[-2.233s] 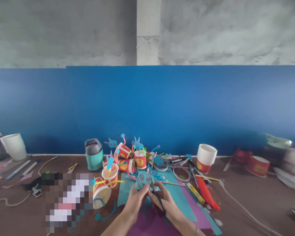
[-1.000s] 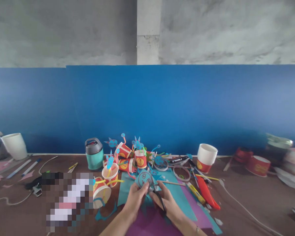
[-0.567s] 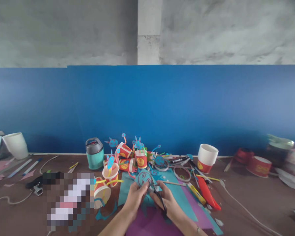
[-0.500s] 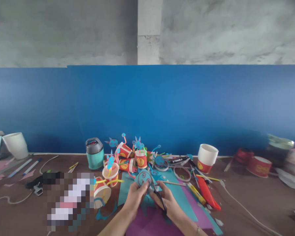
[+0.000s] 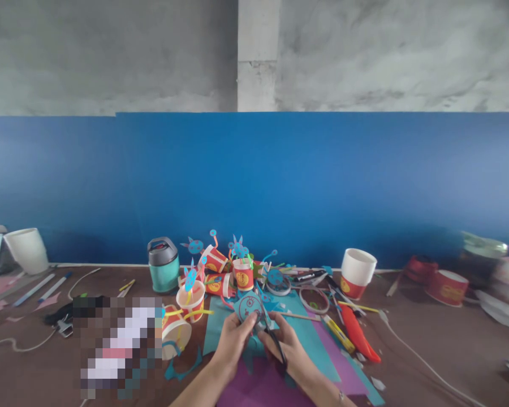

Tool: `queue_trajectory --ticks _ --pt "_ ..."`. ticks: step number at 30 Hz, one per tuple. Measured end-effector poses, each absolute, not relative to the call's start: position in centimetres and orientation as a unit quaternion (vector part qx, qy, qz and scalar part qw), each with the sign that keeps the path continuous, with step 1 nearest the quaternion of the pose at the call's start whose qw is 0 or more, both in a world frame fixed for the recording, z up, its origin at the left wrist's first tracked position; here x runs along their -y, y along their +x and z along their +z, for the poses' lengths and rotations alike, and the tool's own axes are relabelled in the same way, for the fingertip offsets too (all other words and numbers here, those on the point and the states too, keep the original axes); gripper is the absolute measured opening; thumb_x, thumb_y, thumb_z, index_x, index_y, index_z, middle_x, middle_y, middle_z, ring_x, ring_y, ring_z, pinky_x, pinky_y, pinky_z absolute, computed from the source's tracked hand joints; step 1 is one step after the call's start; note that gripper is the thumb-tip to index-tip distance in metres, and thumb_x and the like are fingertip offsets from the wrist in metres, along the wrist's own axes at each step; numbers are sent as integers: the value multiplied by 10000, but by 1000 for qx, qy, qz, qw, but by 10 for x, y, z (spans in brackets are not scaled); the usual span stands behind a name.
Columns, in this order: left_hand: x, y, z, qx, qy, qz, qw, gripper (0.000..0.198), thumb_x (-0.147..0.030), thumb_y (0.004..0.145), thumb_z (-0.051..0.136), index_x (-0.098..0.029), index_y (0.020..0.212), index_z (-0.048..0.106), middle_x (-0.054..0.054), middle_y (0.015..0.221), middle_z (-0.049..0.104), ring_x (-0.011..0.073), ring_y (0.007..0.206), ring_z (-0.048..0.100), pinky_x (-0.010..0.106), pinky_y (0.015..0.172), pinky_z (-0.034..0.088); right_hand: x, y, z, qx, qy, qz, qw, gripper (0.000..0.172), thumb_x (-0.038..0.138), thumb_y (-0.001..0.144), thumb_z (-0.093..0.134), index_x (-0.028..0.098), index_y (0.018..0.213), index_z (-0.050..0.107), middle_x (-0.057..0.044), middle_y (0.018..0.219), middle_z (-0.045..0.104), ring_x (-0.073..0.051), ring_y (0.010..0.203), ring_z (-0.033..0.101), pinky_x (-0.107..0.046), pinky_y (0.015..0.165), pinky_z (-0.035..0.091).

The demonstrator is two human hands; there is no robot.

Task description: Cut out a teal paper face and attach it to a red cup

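One blue paper face (image 5: 248,304) pinched in left hand (image 5: 234,338) grip, one black scissors (image 5: 276,342) clasped in right hand (image 5: 292,350) grip

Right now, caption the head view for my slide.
Left hand holds a blue paper face; right hand holds black scissors.

Rough grey concrete wall (image 5: 365,51) up top, blue board (image 5: 280,181) along it, brown desk (image 5: 441,350) below, soft daylight.

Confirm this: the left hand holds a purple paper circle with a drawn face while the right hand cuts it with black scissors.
Not quite: the paper circle is blue, not purple, as the head view shows. The left hand holds it while the right hand cuts it with black scissors.
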State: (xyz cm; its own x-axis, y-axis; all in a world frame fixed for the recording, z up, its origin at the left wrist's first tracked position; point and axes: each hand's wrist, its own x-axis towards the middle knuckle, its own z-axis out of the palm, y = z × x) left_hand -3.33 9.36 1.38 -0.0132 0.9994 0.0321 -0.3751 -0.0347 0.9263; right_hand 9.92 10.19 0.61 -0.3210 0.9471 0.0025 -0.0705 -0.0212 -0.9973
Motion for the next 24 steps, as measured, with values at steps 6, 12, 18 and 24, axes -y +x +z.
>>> queue_trajectory --ticks 6,12,18,24 --pt "-94 -35 12 -373 398 594 592 338 -441 701 694 -120 804 700 38 660 668 163 631 577 248 612 425 -103 100 7 569 -392 590 417 624 593 595 727 181 973 450 115 408 426 -43 364 315 -162 353 219" --pt "-97 -36 11 -408 387 586 583 436 -533 608 725 -126 760 685 15 580 627 147 544 548 245 553 410 -105 101 4 578 -398 585 407 633 616 602 708 172 964 438 122 412 416 -36 363 298 -158 347 213" --pt "-96 -34 12 -421 376 594 573 450 -545 621 709 -114 751 686 9 572 607 121 506 506 227 504 370 -105 101 4 574 -400 588 406 613 568 605 732 178 979 442 103 420 476 -48 365 349 -160 353 231" --pt "-99 -38 7 -375 418 595 575 326 -433 699 692 -117 778 693 24 638 645 149 601 545 258 606 412 -101 100 8 567 -398 593 411 648 591 598 724 166 1009 457 104 453 464 -46 395 349 -160 370 243"
